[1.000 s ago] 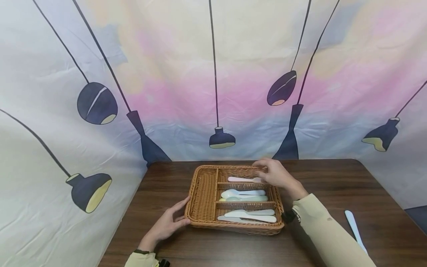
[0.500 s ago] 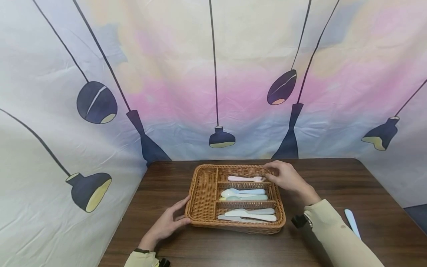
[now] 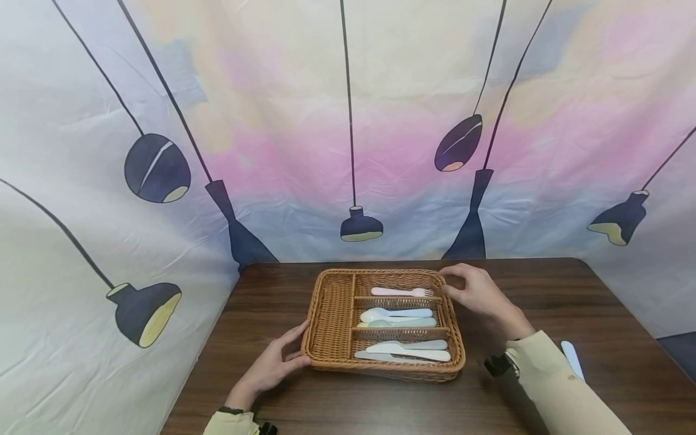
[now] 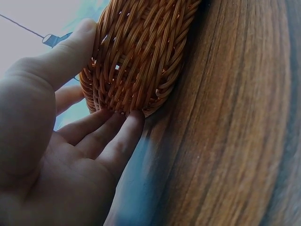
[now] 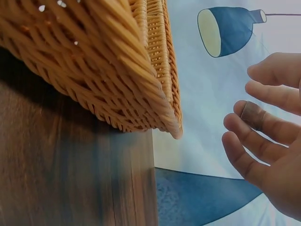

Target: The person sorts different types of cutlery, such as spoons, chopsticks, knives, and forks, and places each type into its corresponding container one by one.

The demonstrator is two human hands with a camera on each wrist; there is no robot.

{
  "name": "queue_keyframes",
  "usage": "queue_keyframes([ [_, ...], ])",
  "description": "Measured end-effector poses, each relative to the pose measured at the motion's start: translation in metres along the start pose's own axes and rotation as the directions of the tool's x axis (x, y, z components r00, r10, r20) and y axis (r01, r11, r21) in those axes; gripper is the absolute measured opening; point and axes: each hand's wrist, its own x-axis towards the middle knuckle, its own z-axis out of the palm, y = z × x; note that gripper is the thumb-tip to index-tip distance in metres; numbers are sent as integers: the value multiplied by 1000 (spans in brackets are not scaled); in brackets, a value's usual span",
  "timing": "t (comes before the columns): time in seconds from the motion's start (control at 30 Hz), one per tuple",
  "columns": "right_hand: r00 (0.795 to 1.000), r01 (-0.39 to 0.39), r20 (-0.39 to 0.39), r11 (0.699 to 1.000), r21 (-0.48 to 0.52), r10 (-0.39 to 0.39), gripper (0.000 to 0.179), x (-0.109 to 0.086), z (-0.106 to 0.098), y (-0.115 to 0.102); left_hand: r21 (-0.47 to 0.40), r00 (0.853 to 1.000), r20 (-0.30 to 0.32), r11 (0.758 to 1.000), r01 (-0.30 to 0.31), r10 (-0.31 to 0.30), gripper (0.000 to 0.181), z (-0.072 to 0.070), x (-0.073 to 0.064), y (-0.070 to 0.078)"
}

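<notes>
A wicker cutlery basket (image 3: 330,317) with four-sided compartments stands on the table. My left hand (image 3: 274,362) steadies its left end; in the left wrist view the thumb lies at the rim and extended fingertips press the woven wall. Beside the back right corner is my right hand (image 3: 481,296), fingers spread and holding nothing; the right wrist view shows them apart from the wicker. A pale pink fork (image 3: 401,292) lies in the back right compartment. Several pastel spoons (image 3: 399,314) fill the middle one, and knives (image 3: 408,350) the front one. The left compartment holds no cutlery.
On the right of the dark wooden table (image 3: 544,290), a pale blue utensil (image 3: 572,359) lies partly hidden by the right sleeve (image 3: 560,383). A cloth backdrop (image 3: 272,121) with printed lamps hangs right behind the table's far edge.
My right hand has drawn back to the right, from over the fork compartment to outside the basket's corner, uncovering the fork's tines. My left hand has stayed on the basket.
</notes>
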Motion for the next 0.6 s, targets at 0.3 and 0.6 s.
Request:
queue_keyframes([
  [0.3, 996, -86, -5, 996, -9, 86, 32, -13, -8, 5, 12, 1000, -5, 1000, -3, 3, 80, 1, 0, 0],
  [0.6, 995, -94, -38, 995, -19, 93, 29, -22, -11, 12, 8, 1000, -11, 1000, 5, -5, 80, 0, 0, -2],
])
